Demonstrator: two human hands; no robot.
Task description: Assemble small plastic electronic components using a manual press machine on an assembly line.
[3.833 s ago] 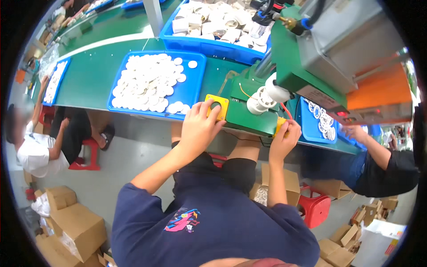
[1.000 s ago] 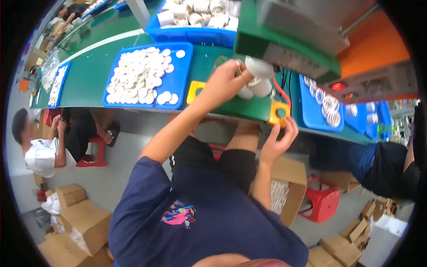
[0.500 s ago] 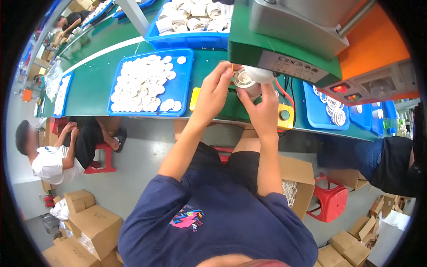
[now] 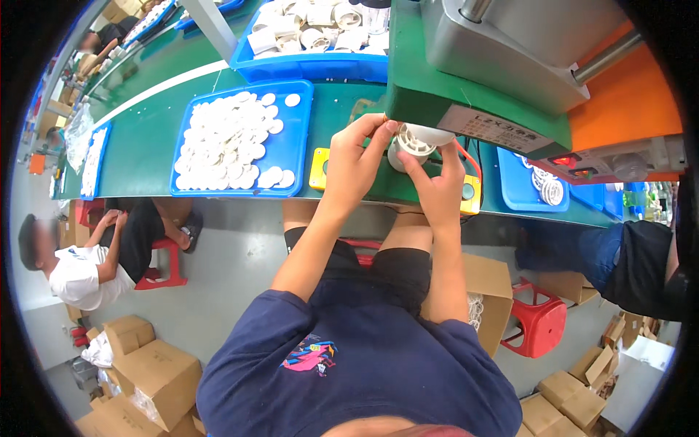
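Note:
My right hand [image 4: 439, 182] holds a round white plastic housing [image 4: 397, 156] with ribs inside its open top, thumb against its near side. A smooth white dome [image 4: 431, 135] sits just behind the housing, partly under the machine's green head [image 4: 466, 102]. My left hand [image 4: 357, 160] is beside the housing's left rim, thumb and forefinger pinched together. Whatever is between those fingertips is too small to make out. A yellow button box [image 4: 318, 169] stands left of my left hand, and another yellow button box [image 4: 470, 195] is partly behind my right hand.
A blue tray [image 4: 303, 138] of white discs lies left; a blue bin [image 4: 309, 68] of white housings stands behind. White rings fill part of a blue tray [image 4: 513, 186] at right. One person [image 4: 80, 273] sits left. A red stool [image 4: 539, 320] and cartons [image 4: 156, 371] stand on the floor.
Both hands and the housing have come slightly nearer and to the right in the picture. The view has shifted a little, and the machine head appears further right and lower.

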